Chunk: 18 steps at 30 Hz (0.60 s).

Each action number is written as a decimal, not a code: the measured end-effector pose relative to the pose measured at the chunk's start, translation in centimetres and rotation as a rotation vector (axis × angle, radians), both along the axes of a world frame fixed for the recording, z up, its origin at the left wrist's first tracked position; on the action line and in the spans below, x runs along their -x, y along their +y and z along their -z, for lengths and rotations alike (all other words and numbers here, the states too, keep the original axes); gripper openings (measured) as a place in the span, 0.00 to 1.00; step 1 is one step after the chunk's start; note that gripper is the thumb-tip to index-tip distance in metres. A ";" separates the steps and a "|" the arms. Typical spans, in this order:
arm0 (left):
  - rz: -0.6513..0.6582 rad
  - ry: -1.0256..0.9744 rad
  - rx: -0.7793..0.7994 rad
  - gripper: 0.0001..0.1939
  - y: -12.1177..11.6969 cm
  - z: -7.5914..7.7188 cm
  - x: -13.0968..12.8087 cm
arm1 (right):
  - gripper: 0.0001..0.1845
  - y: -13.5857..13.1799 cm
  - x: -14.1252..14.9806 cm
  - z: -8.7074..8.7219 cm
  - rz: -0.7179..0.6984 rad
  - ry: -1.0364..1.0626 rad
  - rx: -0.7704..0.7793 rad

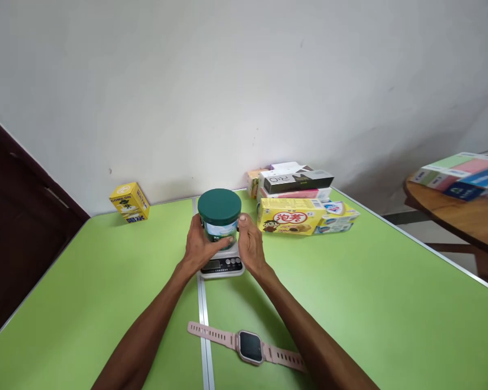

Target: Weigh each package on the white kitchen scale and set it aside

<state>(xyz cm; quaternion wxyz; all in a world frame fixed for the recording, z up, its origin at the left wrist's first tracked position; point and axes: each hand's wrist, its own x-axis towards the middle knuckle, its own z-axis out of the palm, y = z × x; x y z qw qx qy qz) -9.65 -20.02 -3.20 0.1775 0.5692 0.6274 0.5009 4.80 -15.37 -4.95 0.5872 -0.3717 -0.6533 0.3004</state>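
A round tub with a dark green lid [219,208] stands on a small digital kitchen scale [223,264] near the middle of the green table [106,292]. My left hand [201,244] wraps the tub's left side, fingers curled across its front. My right hand [250,244] presses against its right side. Both hands hold the tub, and its lower part is hidden behind my fingers.
A pink smartwatch [250,346] lies flat close to me, partly under my right forearm. A yellow carton [130,202] stands at the back left. Stacked boxes [296,181] and a yellow snack box [290,216] sit at the back right. A wooden table with boxes [459,176] stands far right.
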 end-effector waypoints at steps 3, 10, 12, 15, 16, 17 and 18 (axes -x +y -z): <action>-0.014 -0.015 0.016 0.42 0.4 0.8 1.5 | 0.25 0.4 1.3 0.5 -0.027 -0.034 0.025; -0.050 0.019 0.081 0.43 0.9 1.4 2.1 | 0.27 0.7 1.5 1.2 -0.049 -0.071 0.033; -0.014 0.031 0.086 0.47 0.5 1.4 2.6 | 0.29 0.8 1.0 1.7 -0.053 -0.062 0.041; 0.025 -0.045 0.093 0.54 -0.9 2.3 3.6 | 0.35 1.2 -0.2 3.5 -0.008 -0.024 0.120; 0.013 -0.117 0.095 0.53 -1.4 2.9 3.9 | 0.37 1.3 -0.6 4.4 0.007 0.000 0.177; -0.006 -0.208 0.098 0.50 -1.9 3.8 4.0 | 0.39 1.4 -1.0 5.3 0.013 0.028 0.239; -0.027 -0.306 0.103 0.48 -2.3 4.8 4.1 | 0.41 1.5 -1.2 6.3 0.009 0.057 0.287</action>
